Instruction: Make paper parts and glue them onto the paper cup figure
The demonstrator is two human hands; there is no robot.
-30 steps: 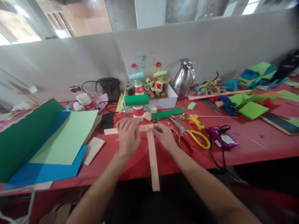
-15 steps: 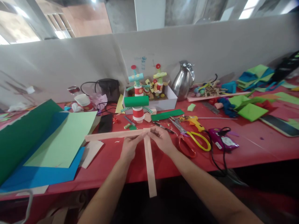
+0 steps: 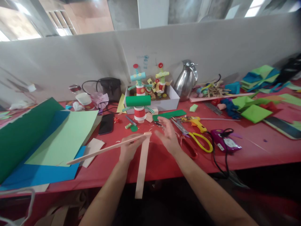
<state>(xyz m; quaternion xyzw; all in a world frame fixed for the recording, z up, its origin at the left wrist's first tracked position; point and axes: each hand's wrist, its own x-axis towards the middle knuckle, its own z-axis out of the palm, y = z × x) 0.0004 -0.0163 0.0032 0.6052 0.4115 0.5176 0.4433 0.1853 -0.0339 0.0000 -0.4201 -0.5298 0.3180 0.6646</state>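
Two long pale peach paper strips (image 3: 142,169) meet at one end in a corner, one reaching left over the table, the other hanging down past the front edge. My left hand (image 3: 129,147) is closed on them near that corner. To the right of the joined ends, my right hand (image 3: 168,136) is open with its fingers apart, holding nothing. Just beyond the hands stands a paper-cup figure (image 3: 140,113) with a green paper roll on top and springy folded-paper arms. Scissors with yellow handles (image 3: 199,142) lie right of my right hand.
Green, blue and light green paper sheets (image 3: 63,138) cover the left side. A yellow glue gun (image 3: 198,124), a purple device with a black cord (image 3: 224,141) and a steel jug (image 3: 186,81) are on the right. Behind the hands, a white box (image 3: 164,104) holds similar figures.
My right hand has let go of the strips and moved right, its fingers opening. The strips have turned in my left hand: the left one dips lower and the hanging one swings left.
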